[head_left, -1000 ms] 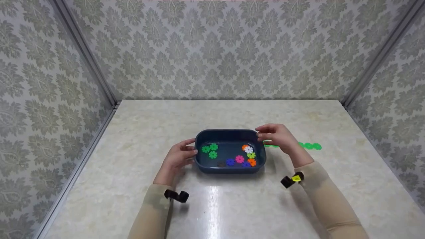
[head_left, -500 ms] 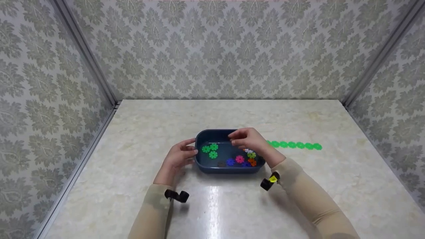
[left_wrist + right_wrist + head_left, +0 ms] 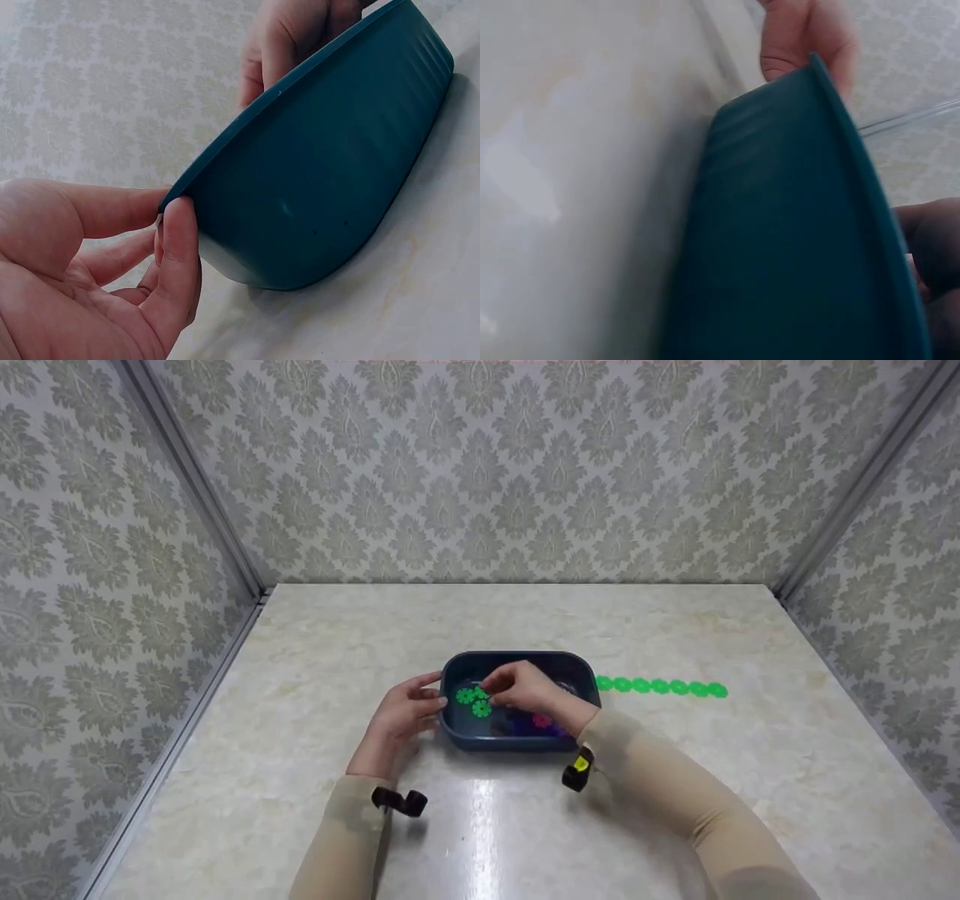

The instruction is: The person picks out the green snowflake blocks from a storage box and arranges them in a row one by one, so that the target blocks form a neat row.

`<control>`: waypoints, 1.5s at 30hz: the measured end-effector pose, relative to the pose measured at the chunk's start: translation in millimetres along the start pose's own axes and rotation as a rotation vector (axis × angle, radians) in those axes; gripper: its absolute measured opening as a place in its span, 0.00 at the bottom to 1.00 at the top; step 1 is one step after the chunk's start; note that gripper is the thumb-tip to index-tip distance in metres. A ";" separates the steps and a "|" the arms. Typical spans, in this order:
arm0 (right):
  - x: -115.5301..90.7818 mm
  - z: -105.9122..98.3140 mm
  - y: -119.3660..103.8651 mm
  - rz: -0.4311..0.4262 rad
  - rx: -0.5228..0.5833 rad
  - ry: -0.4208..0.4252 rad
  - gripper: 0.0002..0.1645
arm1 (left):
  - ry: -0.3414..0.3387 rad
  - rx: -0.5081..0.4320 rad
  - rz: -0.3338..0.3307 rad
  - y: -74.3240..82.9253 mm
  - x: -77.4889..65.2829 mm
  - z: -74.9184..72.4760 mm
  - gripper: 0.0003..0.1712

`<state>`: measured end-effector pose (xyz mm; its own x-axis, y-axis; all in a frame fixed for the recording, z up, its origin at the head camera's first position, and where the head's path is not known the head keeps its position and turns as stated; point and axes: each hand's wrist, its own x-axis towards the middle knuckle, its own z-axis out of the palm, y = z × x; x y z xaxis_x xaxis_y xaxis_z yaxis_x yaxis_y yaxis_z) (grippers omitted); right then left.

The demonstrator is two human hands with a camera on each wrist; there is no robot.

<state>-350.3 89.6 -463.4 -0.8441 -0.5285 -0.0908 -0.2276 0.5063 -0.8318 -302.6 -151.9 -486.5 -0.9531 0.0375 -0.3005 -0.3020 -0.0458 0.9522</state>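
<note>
A dark blue plastic basin (image 3: pixel 517 744) stands on the table. My left hand (image 3: pixel 401 712) holds its left end, thumb and finger at the rim in the left wrist view. Inside, several green flower-shaped plastic discs (image 3: pixel 465 697) lie toward the left. My right hand (image 3: pixel 525 690) reaches over the basin, its slightly parted thumb and index fingertips right at the green discs. A pink disc (image 3: pixel 541 721) shows below the right wrist; other coloured discs are mostly hidden under that hand. In the right wrist view the basin's wall (image 3: pixel 772 225) hides what lies inside.
A row of linked green discs (image 3: pixel 660 686) extends rightward across the table (image 3: pixel 360 630) from the basin's right side. Patterned walls (image 3: pixel 480 472) enclose the back and sides. Each wrist wears a small black camera mount (image 3: pixel 577 771).
My right hand has left the basin's right rim and moved left over the basin to the green discs, uncovering the green row. My left hand has stayed at the left rim.
</note>
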 end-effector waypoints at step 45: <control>6.2 25.6 12.4 -0.189 -0.342 -0.075 0.16 | 0.002 0.017 -0.005 0.6 0.1 -1.0 0.34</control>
<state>-345.9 75.1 -488.3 -0.7371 -0.6758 -0.0034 -0.5347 0.5864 -0.6085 -302.9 -152.9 -486.0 -0.9517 0.0356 -0.3050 -0.3060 -0.0291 0.9516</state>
